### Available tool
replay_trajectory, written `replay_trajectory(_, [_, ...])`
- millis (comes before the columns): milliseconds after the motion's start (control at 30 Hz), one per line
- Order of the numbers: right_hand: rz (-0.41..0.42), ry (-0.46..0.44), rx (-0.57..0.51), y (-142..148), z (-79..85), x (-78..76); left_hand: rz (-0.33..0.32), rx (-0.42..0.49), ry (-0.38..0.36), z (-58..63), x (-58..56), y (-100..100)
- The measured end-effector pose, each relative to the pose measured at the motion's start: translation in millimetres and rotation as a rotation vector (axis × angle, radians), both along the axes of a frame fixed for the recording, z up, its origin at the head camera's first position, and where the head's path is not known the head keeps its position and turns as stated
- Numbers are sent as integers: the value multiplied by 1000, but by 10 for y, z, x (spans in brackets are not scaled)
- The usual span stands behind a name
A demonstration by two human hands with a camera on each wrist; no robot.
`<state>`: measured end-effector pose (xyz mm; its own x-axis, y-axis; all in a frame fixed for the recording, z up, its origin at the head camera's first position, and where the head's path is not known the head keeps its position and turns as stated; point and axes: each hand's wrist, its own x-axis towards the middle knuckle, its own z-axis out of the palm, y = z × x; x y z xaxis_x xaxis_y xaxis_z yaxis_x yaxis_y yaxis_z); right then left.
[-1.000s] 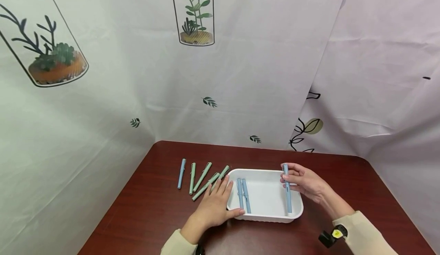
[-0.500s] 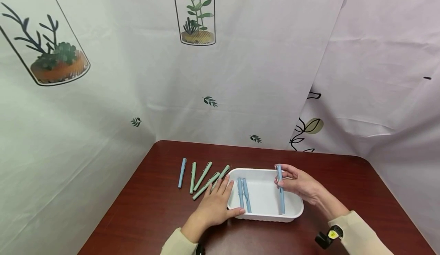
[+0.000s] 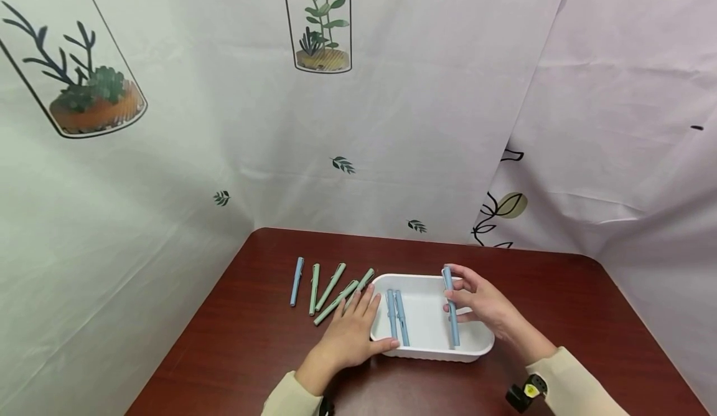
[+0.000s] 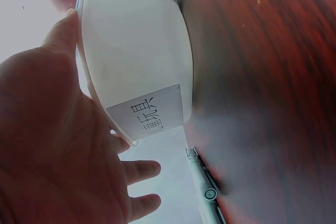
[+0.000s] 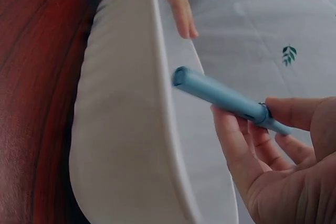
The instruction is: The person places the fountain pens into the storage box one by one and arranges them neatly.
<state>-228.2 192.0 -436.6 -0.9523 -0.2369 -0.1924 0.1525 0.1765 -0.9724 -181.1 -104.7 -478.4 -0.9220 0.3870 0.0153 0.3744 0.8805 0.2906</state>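
My right hand [image 3: 482,301] pinches a light blue pen [image 5: 223,96] between thumb and fingers, over the right half of a white plastic tray [image 3: 431,355]. In the right wrist view the pen's end lies just beyond the tray's rim. Two more blue pens [image 3: 401,319] lie side by side in the tray's left part. My left hand [image 3: 350,338] rests on the tray's left edge, fingers spread and straight, thumb over the near rim. The left wrist view shows a label [image 4: 148,111] with printed characters on the tray's wall.
Left of the tray on the dark red table [image 3: 246,341] lie several green pens [image 3: 313,290], some partly under the left fingertips. Farthest left is one blue pen [image 3: 297,282]. A printed white curtain [image 3: 364,123] hangs behind the table's back edge.
My right hand has moved left over the tray, carrying the blue pen with it. The left hand and the other pens stay where they were.
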Motion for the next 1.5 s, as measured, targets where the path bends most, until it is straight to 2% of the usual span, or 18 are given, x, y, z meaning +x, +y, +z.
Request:
replay_trajectory(233, [-43,-6,53,-93,-83,-1,-3,7,21,-27,9,2])
replay_trajectory(600, [-37,-58,-4,-181,-216,-9,1,-10,4,7,19,11])
replay_trajectory(833, [30,-86,-69,-211,-264,-16,6,-16,4,2,8,14])
replay_trajectory(967, [48,-86,-55,-251,-297,-15,4,-15,8,8,8,15])
replay_trajectory(1233, [-14,-97,-7,-352,-333,-4,1,-17,7,3,5,11])
replay_trajectory(1500, [16,-87,-9,-428,-353,16,2,-14,13,7,6,13])
